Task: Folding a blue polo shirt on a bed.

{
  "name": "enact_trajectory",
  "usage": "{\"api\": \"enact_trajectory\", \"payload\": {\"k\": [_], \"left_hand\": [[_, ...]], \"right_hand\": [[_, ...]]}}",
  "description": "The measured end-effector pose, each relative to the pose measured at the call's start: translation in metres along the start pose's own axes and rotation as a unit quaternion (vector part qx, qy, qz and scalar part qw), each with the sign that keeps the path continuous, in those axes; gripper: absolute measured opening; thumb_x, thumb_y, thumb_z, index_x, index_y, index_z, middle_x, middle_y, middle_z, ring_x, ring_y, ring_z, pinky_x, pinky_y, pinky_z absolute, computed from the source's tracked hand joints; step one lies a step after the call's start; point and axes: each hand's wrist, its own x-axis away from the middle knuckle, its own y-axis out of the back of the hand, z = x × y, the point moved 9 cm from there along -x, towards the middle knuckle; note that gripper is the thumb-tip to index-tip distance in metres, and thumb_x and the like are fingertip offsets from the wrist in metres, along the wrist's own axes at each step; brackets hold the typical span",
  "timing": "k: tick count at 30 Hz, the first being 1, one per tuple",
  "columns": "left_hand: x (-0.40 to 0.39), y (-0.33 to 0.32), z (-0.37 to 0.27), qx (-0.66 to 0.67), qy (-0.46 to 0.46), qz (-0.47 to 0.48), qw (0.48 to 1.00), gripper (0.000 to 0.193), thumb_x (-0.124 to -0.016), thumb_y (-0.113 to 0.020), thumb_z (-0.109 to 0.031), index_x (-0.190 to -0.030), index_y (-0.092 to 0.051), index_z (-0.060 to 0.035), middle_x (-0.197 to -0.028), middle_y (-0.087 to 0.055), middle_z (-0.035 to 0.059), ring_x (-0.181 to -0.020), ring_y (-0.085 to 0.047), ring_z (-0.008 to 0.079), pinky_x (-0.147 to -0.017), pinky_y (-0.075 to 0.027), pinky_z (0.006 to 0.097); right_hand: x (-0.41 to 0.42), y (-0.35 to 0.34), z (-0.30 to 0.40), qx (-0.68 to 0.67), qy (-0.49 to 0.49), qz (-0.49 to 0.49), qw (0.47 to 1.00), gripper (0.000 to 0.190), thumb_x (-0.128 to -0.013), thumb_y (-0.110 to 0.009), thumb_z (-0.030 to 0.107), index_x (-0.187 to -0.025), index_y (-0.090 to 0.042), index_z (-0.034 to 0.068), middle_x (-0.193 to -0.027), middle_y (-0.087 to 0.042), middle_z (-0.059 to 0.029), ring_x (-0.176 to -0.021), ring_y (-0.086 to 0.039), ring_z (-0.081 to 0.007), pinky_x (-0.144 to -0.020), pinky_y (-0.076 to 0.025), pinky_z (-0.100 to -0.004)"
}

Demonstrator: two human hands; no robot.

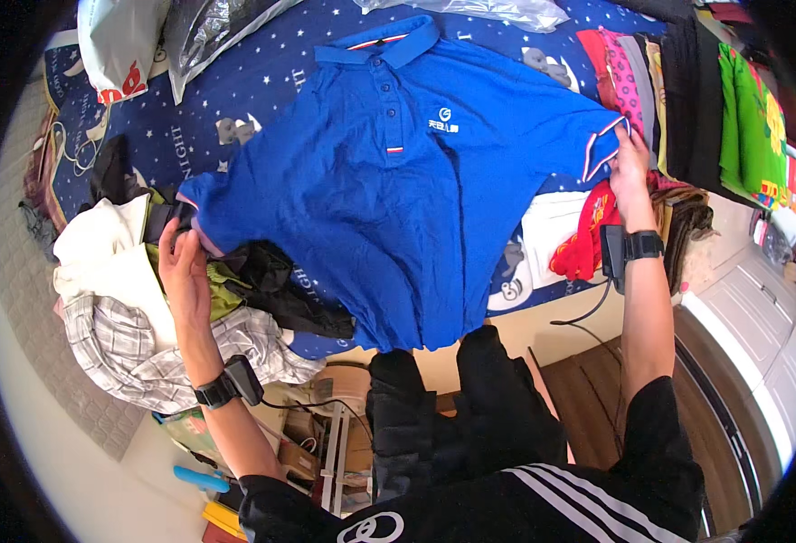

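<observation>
A blue polo shirt (405, 176) lies spread front side up on a dark blue patterned bed sheet (215, 95), its collar away from me and its hem near my knees. My left hand (184, 265) is at the sleeve cuff on the left, with thumb and a finger at the cuff's edge and the other fingers raised. On the right, my right hand (628, 159) pinches the other sleeve's white-and-red trimmed cuff, which gapes a little. The shirt bears a small white logo and writing on its chest.
Left lie a white garment (113, 271), a plaid garment (113, 339) and dark clothes. Folded white cloth (554, 224) and a red cloth (584, 237) are by my right hand. Folded garments, one green (744, 129), line the right side. Plastic bags (120, 47) lie at the far edge.
</observation>
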Motion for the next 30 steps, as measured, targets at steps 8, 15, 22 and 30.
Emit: {"api": "enact_trajectory", "payload": {"k": [8, 15, 22, 30], "left_hand": [[0.000, -0.024, 0.025, -0.232, -0.051, -0.051, 0.970, 0.055, -0.091, -0.075, -0.025, -0.134, -0.054, 0.0034, -0.117, -0.064, 0.0120, -0.101, -0.063, 0.0172, -0.088, -0.050, 0.0295], [-0.020, -0.062, 0.025, -0.560, -0.206, -0.141, 0.790, 0.037, -0.086, -0.077, -0.034, -0.102, -0.068, -0.0028, -0.113, -0.060, 0.0160, -0.102, -0.057, 0.0328, -0.096, -0.044, 0.0410], [-0.035, 0.006, 0.068, 0.173, 0.025, -0.173, 0.969, 0.013, -0.097, -0.050, -0.019, -0.097, -0.058, -0.0091, -0.101, -0.065, 0.0049, -0.099, -0.059, 0.0204, -0.095, -0.044, 0.0389], [-0.025, -0.018, 0.045, 0.131, -0.008, -0.017, 0.991, 0.024, -0.099, -0.056, -0.020, -0.120, -0.049, -0.0111, -0.126, -0.064, 0.0188, -0.095, -0.066, 0.0221, -0.080, -0.051, 0.0353]], "right_hand": [[0.041, 0.000, -0.019, -0.160, -0.098, -0.168, 0.968, 0.067, -0.091, -0.064, 0.058, -0.129, -0.058, 0.003, -0.123, -0.062, -0.0156, -0.115, -0.056, -0.0271, -0.090, -0.046, -0.0453], [0.037, -0.037, -0.015, 0.299, 0.123, -0.119, 0.939, 0.038, -0.077, -0.085, 0.039, -0.079, -0.072, 0.003, -0.070, -0.063, -0.0012, -0.067, -0.057, -0.0181, -0.065, -0.045, -0.0347], [0.013, -0.005, -0.010, 0.005, 0.108, -0.154, 0.982, 0.022, -0.095, -0.066, 0.025, -0.101, -0.067, 0.004, -0.089, -0.065, -0.0037, -0.077, -0.055, -0.0144, -0.070, -0.045, -0.0326], [0.028, -0.028, -0.010, -0.151, -0.019, 0.023, 0.988, 0.027, -0.090, -0.073, 0.034, -0.111, -0.065, 0.020, -0.081, -0.059, 0.0054, -0.068, -0.049, -0.0073, -0.062, -0.037, -0.0279]]}}
